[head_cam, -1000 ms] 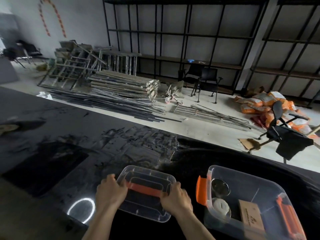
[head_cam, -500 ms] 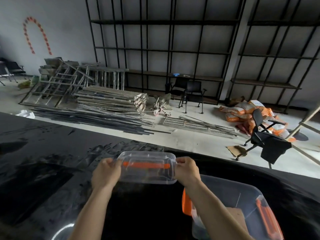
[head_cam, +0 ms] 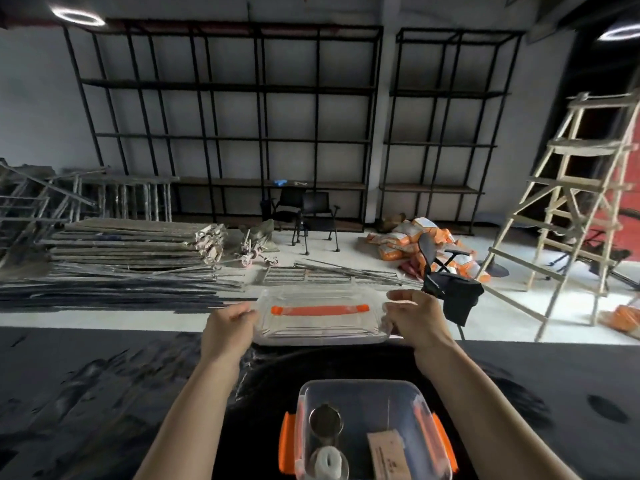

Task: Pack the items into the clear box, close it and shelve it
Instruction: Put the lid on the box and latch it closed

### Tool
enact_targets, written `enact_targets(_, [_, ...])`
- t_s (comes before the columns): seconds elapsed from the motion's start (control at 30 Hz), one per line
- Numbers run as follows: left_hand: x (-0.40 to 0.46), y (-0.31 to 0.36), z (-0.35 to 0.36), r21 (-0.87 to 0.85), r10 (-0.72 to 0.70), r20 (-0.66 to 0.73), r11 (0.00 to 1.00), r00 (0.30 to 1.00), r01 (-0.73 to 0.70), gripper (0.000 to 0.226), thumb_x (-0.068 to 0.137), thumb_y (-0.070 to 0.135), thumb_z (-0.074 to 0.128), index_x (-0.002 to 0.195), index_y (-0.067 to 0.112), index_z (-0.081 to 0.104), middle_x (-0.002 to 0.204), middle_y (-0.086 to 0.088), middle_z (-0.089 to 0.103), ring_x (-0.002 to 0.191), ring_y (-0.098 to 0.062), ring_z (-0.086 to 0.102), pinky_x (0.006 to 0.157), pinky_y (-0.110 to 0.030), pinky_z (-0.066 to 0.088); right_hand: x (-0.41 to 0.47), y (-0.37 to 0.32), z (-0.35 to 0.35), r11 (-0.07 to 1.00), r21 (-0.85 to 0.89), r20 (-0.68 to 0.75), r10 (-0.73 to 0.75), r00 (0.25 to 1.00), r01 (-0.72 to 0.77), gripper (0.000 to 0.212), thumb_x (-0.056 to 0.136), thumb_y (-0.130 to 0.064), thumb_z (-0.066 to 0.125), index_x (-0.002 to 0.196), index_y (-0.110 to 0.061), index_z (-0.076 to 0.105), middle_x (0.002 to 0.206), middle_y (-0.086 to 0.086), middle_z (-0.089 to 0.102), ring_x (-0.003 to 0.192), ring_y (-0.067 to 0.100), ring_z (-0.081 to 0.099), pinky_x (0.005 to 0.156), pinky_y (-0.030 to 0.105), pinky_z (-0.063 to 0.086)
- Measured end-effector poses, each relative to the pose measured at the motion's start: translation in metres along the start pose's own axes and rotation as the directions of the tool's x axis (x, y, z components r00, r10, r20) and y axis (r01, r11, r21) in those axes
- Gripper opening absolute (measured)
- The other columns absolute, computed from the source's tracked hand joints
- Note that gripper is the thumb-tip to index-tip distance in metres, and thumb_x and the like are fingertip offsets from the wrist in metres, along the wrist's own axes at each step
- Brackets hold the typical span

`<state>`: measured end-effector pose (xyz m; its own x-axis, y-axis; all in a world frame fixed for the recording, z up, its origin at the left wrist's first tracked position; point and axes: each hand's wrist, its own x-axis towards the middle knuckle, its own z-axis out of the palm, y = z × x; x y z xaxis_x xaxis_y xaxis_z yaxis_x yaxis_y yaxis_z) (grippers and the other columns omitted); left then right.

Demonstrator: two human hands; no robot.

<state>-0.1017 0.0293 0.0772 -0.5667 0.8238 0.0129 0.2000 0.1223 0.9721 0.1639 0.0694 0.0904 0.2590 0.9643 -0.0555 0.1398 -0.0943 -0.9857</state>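
Observation:
A clear lid [head_cam: 320,332] with an orange handle strip is held up in the air, level, above the far part of the black table. My left hand [head_cam: 228,327] grips its left end and my right hand [head_cam: 414,318] grips its right end. Below and nearer to me stands the open clear box [head_cam: 356,389] with orange side latches. Inside it lie a round metal tin [head_cam: 325,420], a white roll [head_cam: 327,462] and a brown cardboard packet [head_cam: 389,455].
The black table [head_cam: 104,393] spreads left and right of the box. Beyond it stand black metal shelf racks [head_cam: 225,133] on the far wall, piled metal bars [head_cam: 121,258], black chairs [head_cam: 311,216], orange sacks [head_cam: 408,240] and a wooden ladder [head_cam: 571,202].
Both hands have lifted the lid off the table and carried it up and to the right, over the box. The view has tilted up and the box now sits in front of me.

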Motion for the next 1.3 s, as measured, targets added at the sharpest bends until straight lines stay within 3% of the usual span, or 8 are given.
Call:
enact_targets(0.2, [-0.023,0.006,0.030,-0.178,0.056,0.094,0.983,0.994,-0.038,0.045,0.086,-0.005,0.064,0.116,0.027,0.074,0.112,-0.002,0.074,0.095,-0.015,0.066,0.080,-0.036,0.056,0.001,0.015,-0.040,0.984,0.162,-0.155,-0.053,0.987,0.078,0.039,0.075,0.013,0.077,0.103,-0.013,0.074,0.089,0.008,0.080,0.077,0.022,0.077,0.083,0.047,0.064])
enact_targets(0.4, [-0.036,0.003,0.051,-0.403,0.077,0.165,0.915,0.983,-0.004,0.018,0.099,0.032,0.055,0.110,0.027,0.069,0.115,0.001,0.073,0.109,-0.015,0.067,0.094,-0.037,0.051,0.005,0.023,-0.049,0.911,0.408,-0.217,0.028,0.976,0.065,0.020,0.093,-0.004,0.063,0.099,-0.014,0.080,0.102,0.010,0.078,0.099,0.026,0.075,0.080,0.042,0.064])
enact_targets(0.5, [-0.035,-0.004,0.053,-0.498,0.032,0.164,0.865,0.986,0.055,0.035,0.089,0.047,0.064,0.102,0.015,0.070,0.110,-0.004,0.073,0.106,-0.019,0.068,0.098,-0.037,0.049,0.005,0.019,-0.054,0.848,0.530,-0.146,0.094,0.985,-0.003,0.012,0.097,-0.014,0.065,0.100,-0.009,0.075,0.104,0.016,0.073,0.102,0.033,0.073,0.077,0.039,0.063])
enact_targets(0.63, [-0.041,-0.008,0.056,-0.432,-0.026,0.112,0.899,0.993,0.072,0.020,0.085,0.019,0.075,0.098,0.005,0.072,0.094,-0.009,0.074,0.088,-0.021,0.066,0.076,-0.029,0.049,0.008,0.029,-0.056,0.936,0.346,-0.145,0.118,0.982,-0.061,0.021,0.083,-0.016,0.080,0.103,-0.012,0.076,0.096,0.012,0.079,0.093,0.030,0.077,0.091,0.045,0.061])
enact_targets(0.77, [-0.050,-0.030,0.059,-0.288,-0.006,0.058,0.957,0.998,0.023,0.023,0.077,0.004,0.079,0.097,0.012,0.073,0.091,-0.004,0.076,0.086,-0.017,0.070,0.073,-0.027,0.053,-0.002,0.048,-0.056,1.000,-0.024,-0.167,0.016,0.986,-0.020,0.027,0.080,-0.021,0.082,0.106,-0.020,0.073,0.093,0.003,0.079,0.078,0.021,0.075,0.082,0.041,0.063])
enact_targets(0.9, [-0.059,-0.059,0.063,-0.061,-0.002,0.031,0.998,1.000,0.004,0.026,0.073,0.016,0.085,0.096,0.019,0.073,0.089,0.003,0.077,0.086,-0.015,0.072,0.077,-0.030,0.055,-0.019,0.075,-0.054,0.921,-0.366,-0.143,-0.196,0.970,0.132,0.026,0.087,-0.037,0.075,0.070,-0.018,0.075,0.063,0.002,0.075,0.061,0.023,0.071,0.060,0.031,0.058])
enact_targets(1.07, [-0.075,-0.088,0.063,0.183,0.053,0.004,0.982,0.999,-0.053,0.028,0.070,0.031,0.088,0.090,0.027,0.068,0.087,0.012,0.072,0.084,-0.009,0.068,0.075,-0.031,0.055,-0.035,0.101,-0.055,0.882,-0.468,-0.121,-0.137,0.983,0.065,0.010,0.086,-0.032,0.078,0.081,-0.024,0.080,0.049,-0.014,0.063,0.043,-0.002,0.052,0.040,0.008,0.032])
enact_targets(1.3, [-0.088,-0.110,0.062,0.318,0.046,-0.002,0.947,0.999,-0.043,0.029,0.071,0.039,0.084,0.091,0.032,0.064,0.088,0.014,0.072,0.079,-0.005,0.068,0.072,-0.032,0.055,-0.043,0.127,-0.051,0.839,-0.543,-0.127,-0.103,0.986,0.018,0.018,0.086,-0.036,0.074,0.083,-0.018,0.076,0.082,-0.001,0.072,0.071,0.013,0.060,0.057,0.025,0.040])
